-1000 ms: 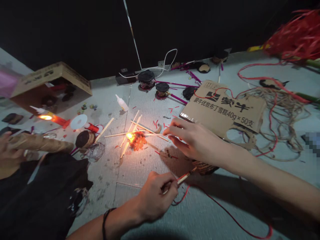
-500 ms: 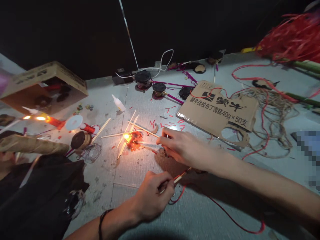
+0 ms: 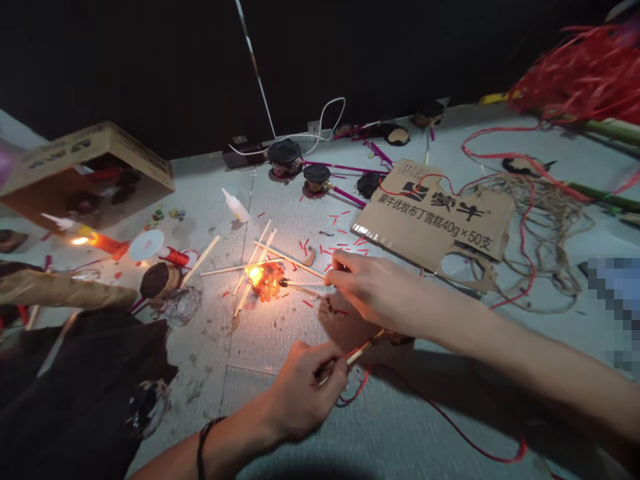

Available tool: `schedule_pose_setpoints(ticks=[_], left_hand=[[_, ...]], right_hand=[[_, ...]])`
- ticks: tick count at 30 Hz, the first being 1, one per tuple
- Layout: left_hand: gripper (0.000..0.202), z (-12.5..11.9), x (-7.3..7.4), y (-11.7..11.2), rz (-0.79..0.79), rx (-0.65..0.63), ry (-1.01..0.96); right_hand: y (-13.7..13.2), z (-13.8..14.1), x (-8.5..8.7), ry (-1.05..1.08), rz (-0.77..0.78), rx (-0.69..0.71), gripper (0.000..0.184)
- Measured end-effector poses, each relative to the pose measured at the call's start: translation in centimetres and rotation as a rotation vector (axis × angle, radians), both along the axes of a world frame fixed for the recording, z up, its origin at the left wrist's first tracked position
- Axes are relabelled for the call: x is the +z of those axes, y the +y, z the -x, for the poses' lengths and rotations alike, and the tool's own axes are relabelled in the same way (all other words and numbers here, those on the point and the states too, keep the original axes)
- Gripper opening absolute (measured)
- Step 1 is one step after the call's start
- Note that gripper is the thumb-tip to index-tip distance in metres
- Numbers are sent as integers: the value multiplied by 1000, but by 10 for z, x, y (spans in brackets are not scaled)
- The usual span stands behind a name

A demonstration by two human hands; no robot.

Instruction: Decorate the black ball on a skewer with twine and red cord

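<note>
Near the middle of the pale grey floor (image 3: 210, 360), a small fire (image 3: 263, 280) of glowing orange bits burns on a loose heap of wooden sticks (image 3: 267, 247). The right hand (image 3: 373, 293) reaches in from the right, its fingers (image 3: 340, 273) drawn into a narrow pinch around a thin stick (image 3: 305, 284). The stick's dark tip sits at the edge of the flames, though the glare makes it hard to say whether the tip has caught. A longer stick (image 3: 295, 265) runs from the heap to just beside those fingers.

Closer to the camera, the left hand (image 3: 305, 393), with a dark bracelet (image 3: 203, 440) on its wrist, is closed in a tight grip on a short wooden stick (image 3: 363, 352) that angles up to the right. A red cord (image 3: 450, 427) trails off to the near right below it.

Small red bits (image 3: 340, 250) are scattered on the far side of the fire. Beyond them lies a printed cardboard sheet (image 3: 430, 217), with a tangle of twine (image 3: 545, 220) to its right. Farther left stand a white glue bottle (image 3: 235, 205), a white disc (image 3: 146, 245) and a burning red tube (image 3: 100, 241). A tilted cardboard box (image 3: 90, 170) sits at far left, and a black cloth (image 3: 75, 393) lies near left.
</note>
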State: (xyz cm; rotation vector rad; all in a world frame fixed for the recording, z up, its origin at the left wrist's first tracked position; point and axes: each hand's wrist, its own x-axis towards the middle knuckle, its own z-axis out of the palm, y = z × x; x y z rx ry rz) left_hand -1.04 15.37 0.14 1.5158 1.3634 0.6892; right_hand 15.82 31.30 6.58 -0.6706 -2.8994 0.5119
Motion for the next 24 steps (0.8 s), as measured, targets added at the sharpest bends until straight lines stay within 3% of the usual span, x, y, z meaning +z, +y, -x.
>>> schedule_pose_setpoints(ticks=[8,13,18,24], left_hand=[[28,0,-1,0,-34,13,13],[29,1,-3,0,-42,12,20],[30,1,-2,0,-56,8,23],[30,1,-2,0,-36,-1,9]], right_hand=[[-1,-7,12,270,8,-3,29],[-3,-1,0,341,8,4,26],[-6,9,-14,458,169,-7,23],[-7,13,-16,499,236,25,23]])
